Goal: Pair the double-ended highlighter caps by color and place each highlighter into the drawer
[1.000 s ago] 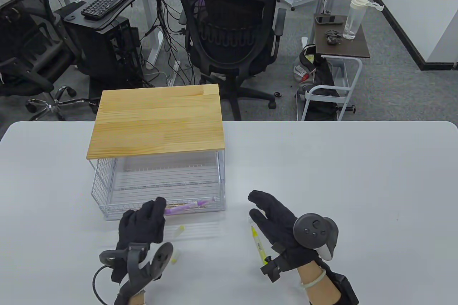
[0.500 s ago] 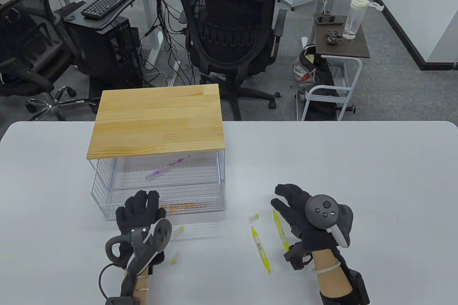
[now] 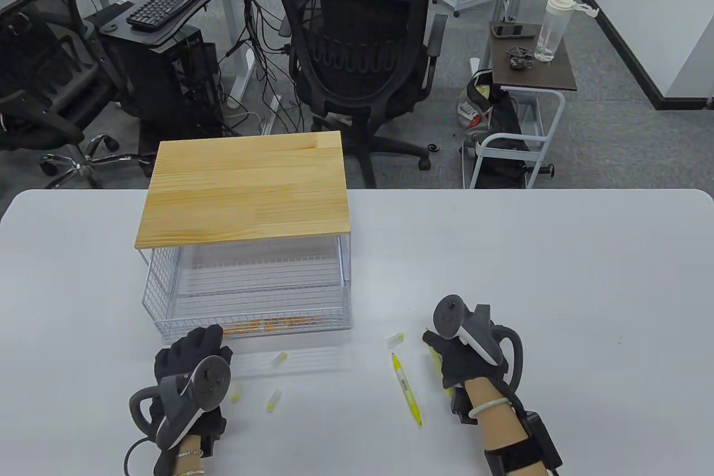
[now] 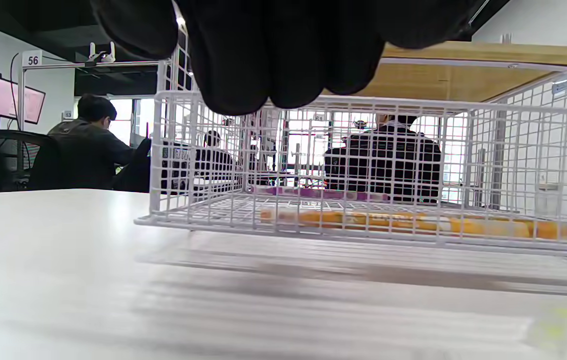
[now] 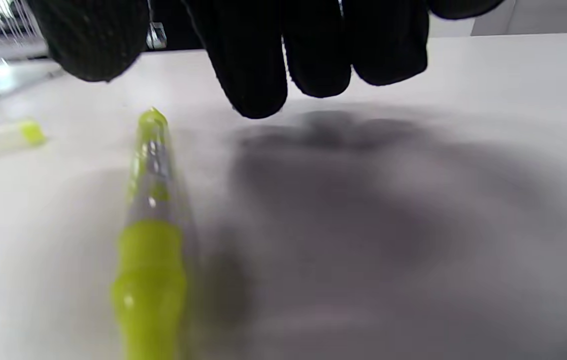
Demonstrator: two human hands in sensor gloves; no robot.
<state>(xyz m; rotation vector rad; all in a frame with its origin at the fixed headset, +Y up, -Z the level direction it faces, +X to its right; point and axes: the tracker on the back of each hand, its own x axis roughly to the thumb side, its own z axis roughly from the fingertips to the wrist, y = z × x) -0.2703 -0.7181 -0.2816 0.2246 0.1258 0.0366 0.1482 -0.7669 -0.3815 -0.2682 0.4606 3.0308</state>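
Note:
My left hand [image 3: 192,353] hovers just in front of the pulled-out wire drawer [image 3: 167,297], fingers loosely curled, holding nothing. An orange highlighter [image 3: 273,324] lies along the drawer's front wall, and a purple highlighter [image 4: 313,192] lies further back. My right hand [image 3: 449,356] hangs low over a yellow highlighter [image 5: 151,235], its fingertips [image 5: 258,95] above the table and not touching it. A second yellow highlighter [image 3: 407,389] lies to the left of that hand. Loose yellow caps [image 3: 279,359] [image 3: 273,400] [image 3: 395,339] are scattered between the hands.
The drawer sits under a wooden top [image 3: 245,191] at the table's left centre. A small yellow piece [image 3: 236,397] lies beside my left wrist. Beyond the table's far edge are an office chair [image 3: 357,52] and a seated person.
The purple highlighter left my left hand and landed deep in the drawer. My left hand drew back toward me. My right hand shifted right and dropped over a yellow highlighter.

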